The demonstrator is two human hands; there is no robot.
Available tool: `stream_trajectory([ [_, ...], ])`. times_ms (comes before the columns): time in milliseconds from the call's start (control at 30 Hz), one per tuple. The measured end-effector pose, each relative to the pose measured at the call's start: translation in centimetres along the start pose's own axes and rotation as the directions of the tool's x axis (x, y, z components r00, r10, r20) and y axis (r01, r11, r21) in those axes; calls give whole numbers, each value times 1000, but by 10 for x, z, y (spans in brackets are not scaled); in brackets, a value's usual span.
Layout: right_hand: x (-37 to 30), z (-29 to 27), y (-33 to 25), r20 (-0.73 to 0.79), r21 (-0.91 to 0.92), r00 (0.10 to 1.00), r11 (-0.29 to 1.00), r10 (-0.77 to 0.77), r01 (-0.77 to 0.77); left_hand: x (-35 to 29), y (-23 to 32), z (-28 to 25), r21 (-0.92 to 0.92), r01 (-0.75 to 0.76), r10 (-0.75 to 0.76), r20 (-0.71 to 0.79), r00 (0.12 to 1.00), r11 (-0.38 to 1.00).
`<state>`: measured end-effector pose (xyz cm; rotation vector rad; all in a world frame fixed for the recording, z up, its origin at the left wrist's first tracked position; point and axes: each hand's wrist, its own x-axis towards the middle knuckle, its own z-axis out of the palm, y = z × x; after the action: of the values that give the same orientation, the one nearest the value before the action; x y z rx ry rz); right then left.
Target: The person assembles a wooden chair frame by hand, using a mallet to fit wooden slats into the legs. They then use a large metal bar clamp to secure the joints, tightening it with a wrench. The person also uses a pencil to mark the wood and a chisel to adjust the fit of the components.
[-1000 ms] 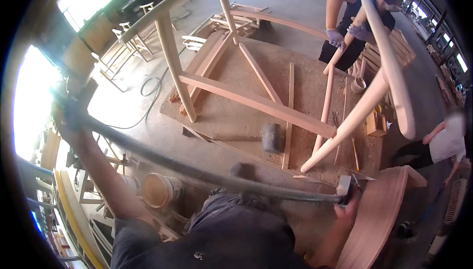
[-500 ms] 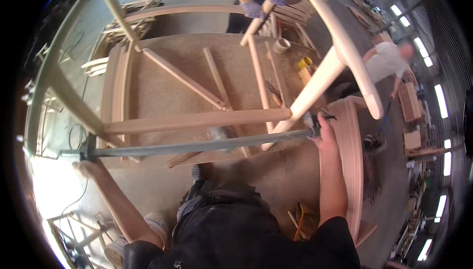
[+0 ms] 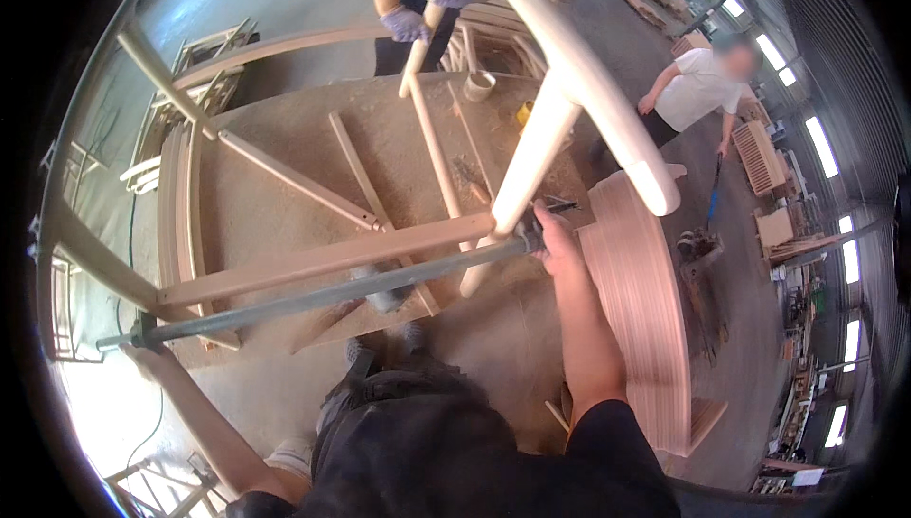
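Observation:
A long grey bar clamp [image 3: 351, 288] runs across in front of me, close to the near rail [image 3: 332, 257] of a pale wooden chair frame [image 3: 536, 153]. My left hand [image 3: 145, 362] is closed at the clamp's left end, by the dark jaw [image 3: 144, 330]; its fingers are partly hidden. At the other end, my right hand [image 3: 555, 245] wraps around the clamp head beside the chair's right leg. Beyond, a co-worker's two purple-gloved hands [image 3: 406, 25] grip the frame's far right leg.
Beneath the frame lies a dusty brown board [image 3: 285, 176] with loose wooden strips. A cup [image 3: 479, 85] sits at its far side. Stacked curved wood [image 3: 631, 300] stands to my right. Another person [image 3: 697, 91] holds a blue-handled tool farther right. More wooden frames [image 3: 171, 494] stand lower left.
My view has swung right, so the frame appears farther left and tilted. The clamp has come a little nearer the rail, both my hands still on it. The co-worker's hands keep holding the leg.

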<state>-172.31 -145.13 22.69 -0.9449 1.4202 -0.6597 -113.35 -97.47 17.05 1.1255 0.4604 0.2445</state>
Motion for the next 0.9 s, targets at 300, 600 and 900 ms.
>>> stream_trajectory([
  [300,-9,2,0,6,216,999,975,44,-44,8,-34,-28,-192,33,63,471,880,981],
  [600,7,-20,11,264,451,960,892,-92,-38,-43,-15,0,-13,13,-9,305,952,1000],
  [900,4,7,25,54,715,939,670,-339,201,42,-45,-32,-41,158,-115,513,851,987],
])
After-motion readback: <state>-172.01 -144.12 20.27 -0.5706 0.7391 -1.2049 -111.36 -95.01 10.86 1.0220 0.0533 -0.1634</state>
